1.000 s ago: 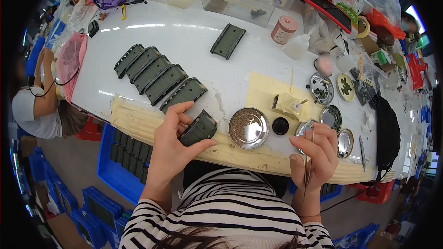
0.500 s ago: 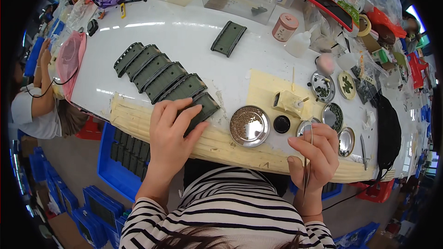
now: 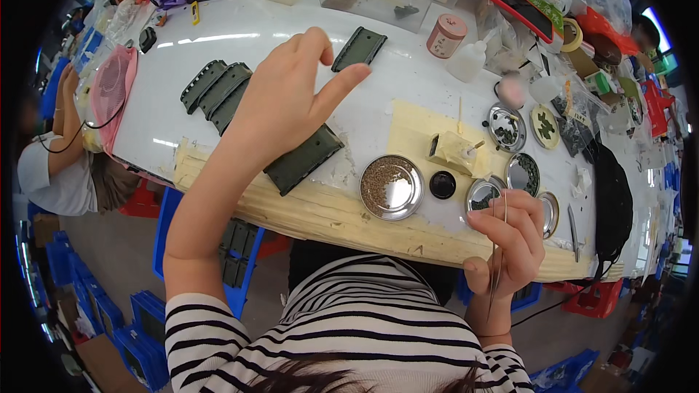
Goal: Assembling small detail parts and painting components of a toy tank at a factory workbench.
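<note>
My left hand (image 3: 291, 91) is raised over the row of dark green curved plates (image 3: 231, 94), thumb spread from the fingers, holding nothing. It hides the middle of that row. The row's nearest plate (image 3: 304, 160) shows below my wrist. Just beyond my fingertips lies a single green plate (image 3: 360, 49), which they do not visibly grip. At the lower right, my right hand (image 3: 513, 244) holds metal tweezers (image 3: 494, 269) between thumb and fingers. Near it are a dish of brown grains (image 3: 364, 188), a small black cup (image 3: 443, 185) and a dish of dark green bits (image 3: 477, 191).
A yellow block (image 3: 445, 148) with small sticks stands on pale yellow paper. More small dishes (image 3: 507, 125) sit to the right, beside a pink tin (image 3: 446, 35) and a white bottle (image 3: 466, 62). Wooden edging (image 3: 349, 233) borders the table's front. Another person's arm (image 3: 64, 116) shows at left.
My left hand has left the row's nearest plate and moved up and away toward the single plate. My right hand, with the tweezers, has shifted slightly right.
</note>
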{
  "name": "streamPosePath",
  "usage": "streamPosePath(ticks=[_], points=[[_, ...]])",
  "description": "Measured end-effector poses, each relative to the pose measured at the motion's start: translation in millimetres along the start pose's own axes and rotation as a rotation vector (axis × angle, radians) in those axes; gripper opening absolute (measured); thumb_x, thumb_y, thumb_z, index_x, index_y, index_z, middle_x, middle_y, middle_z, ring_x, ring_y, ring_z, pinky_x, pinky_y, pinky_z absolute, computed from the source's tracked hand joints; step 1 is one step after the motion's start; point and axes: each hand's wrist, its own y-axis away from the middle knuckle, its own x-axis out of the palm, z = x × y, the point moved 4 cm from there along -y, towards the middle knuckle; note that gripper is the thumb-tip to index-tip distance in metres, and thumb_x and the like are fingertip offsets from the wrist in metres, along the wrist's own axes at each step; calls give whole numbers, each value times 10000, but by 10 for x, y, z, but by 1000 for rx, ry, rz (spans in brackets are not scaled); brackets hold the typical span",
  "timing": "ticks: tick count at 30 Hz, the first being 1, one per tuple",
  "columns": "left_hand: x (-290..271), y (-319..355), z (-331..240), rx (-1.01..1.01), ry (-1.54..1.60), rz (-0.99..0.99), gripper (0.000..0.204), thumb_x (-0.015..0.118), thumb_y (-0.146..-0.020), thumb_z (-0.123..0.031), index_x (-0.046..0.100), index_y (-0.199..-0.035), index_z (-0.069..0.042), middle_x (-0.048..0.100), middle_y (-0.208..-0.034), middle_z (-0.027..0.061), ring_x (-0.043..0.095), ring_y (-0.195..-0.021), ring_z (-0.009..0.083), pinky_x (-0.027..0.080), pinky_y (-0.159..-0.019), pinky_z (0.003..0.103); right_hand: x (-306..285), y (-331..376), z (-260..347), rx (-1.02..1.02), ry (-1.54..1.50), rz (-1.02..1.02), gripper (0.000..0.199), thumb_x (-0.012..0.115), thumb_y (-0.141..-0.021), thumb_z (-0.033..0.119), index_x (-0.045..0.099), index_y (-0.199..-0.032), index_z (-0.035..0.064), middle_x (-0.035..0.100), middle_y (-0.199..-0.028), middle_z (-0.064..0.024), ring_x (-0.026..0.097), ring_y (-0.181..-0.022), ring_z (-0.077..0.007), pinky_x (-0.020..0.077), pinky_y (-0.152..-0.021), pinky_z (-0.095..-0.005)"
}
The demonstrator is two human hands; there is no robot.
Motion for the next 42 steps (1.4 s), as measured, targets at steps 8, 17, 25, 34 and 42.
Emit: streamPosePath(ticks=[8, 17, 25, 34, 42], points=[[456, -605, 239, -26, -201, 252, 463, 756, -761, -246, 472, -1072, -55, 631, -865, 151, 621, -815, 335, 478, -709, 406, -325, 174, -95, 158, 73, -127, 552, 646, -788, 603, 680, -819, 53, 661, -793, -77, 564, -813, -274, 466, -768, -385], [-116, 752, -872, 275, 492, 394, 608, 794, -637, 4, 549, -1192, -22, 628, -1046, 123, 620, -951, 293, 500, -822, 358, 65, 64, -5, 55, -349, 126, 453, 861, -635, 282, 492, -779, 63, 644, -1083, -198, 635, -908, -328, 517, -745, -375], [519, 1088, -886, -34, 1693, 262, 797, 830, -744, -187, 366, -1383, -79, 522, -1284, 189, 531, -1187, 305, 454, -984, 440, 20, 294, 99, 117, -444, -18, 353, 793, -711, 277, 533, -767, 46, 641, -987, -223, 654, -755, -314, 542, -618, -358], [868, 1169, -1033, -643, 2216, 336, 379, 465, -1009, -223, 383, -1349, -75, 529, -1291, 208, 517, -1233, 344, 417, -1048, 541, -257, 481, -353, 327, -370, -61, 556, 759, -744, 512, 562, -938, 30, 651, -1011, -189, 619, -883, -276, 485, -769, -369], [777, 1150, -937, -700, 2004, 176, 326, 512, -988, -143, 449, -1286, -26, 608, -1160, 182, 631, -1076, 309, 511, -967, 491, -216, 529, -805, 742, -239, -25, 166, 701, -846, 114, 673, -975, 13, 669, -783, -69, 579, -799, -175, 460, -764, -306]])
